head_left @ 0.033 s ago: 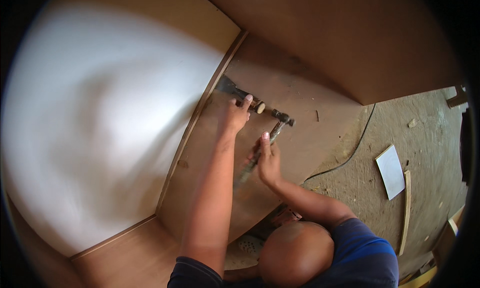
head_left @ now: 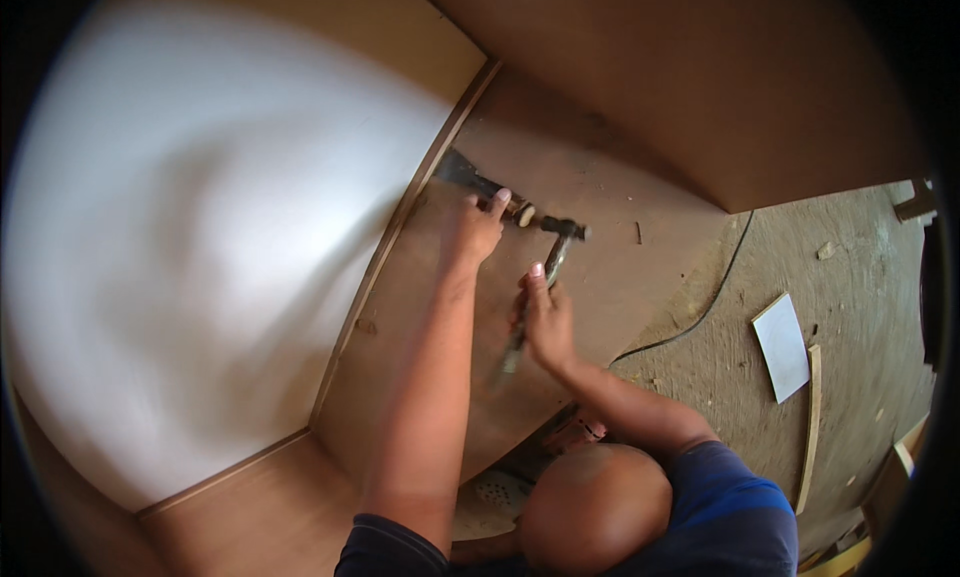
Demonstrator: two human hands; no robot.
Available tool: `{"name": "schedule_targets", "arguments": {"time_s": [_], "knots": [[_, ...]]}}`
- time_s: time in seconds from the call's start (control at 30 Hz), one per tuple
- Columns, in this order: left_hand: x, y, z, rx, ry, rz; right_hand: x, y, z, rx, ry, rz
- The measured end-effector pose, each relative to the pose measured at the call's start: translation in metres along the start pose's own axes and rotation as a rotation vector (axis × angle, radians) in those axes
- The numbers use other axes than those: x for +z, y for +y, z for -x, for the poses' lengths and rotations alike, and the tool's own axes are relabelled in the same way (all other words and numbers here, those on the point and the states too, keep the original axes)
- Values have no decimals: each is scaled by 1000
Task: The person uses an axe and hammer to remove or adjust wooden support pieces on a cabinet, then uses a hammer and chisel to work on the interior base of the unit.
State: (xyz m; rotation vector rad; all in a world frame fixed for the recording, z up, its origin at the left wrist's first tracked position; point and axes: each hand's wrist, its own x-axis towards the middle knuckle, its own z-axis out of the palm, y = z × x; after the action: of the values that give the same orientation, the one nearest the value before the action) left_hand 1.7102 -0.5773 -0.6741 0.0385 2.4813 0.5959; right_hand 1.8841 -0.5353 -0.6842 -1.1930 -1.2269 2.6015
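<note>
A wide-bladed chisel (head_left: 478, 184) with a dark blade and a wooden handle is gripped in my left hand (head_left: 477, 227). Its blade points up and left, at the wooden strip (head_left: 395, 227) that edges the white panel (head_left: 210, 277). My right hand (head_left: 548, 317) is wrapped round the handle of a hammer (head_left: 567, 229). The hammer head is just to the right of the chisel's butt end; whether they touch I cannot tell. Below the hand, the lower end of the hammer handle is blurred by motion. Both hands are over a brown board (head_left: 400, 377).
A tall brown panel (head_left: 720, 87) rises at the far right. On the rough floor (head_left: 850, 277) are a black cable (head_left: 715, 302), a small white board (head_left: 781, 347) and a narrow wooden strip (head_left: 809, 427). A bent sliver (head_left: 638, 233) lies on the brown board.
The hammer has tilted slightly, its head now more level and its handle end swung right. My right hand has shifted a little right. My left hand and the chisel stay nearly in place.
</note>
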Motion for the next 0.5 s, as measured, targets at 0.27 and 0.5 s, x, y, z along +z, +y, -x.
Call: {"name": "schedule_targets", "arguments": {"time_s": [0.27, 0.5], "knots": [[12, -8, -5, -30, -19, 191, -103, -159, -11, -580, -316, 1697], [-4, 1, -4, -33, -101, 239, -19, -217, -53, -78, -865, 2380]]}}
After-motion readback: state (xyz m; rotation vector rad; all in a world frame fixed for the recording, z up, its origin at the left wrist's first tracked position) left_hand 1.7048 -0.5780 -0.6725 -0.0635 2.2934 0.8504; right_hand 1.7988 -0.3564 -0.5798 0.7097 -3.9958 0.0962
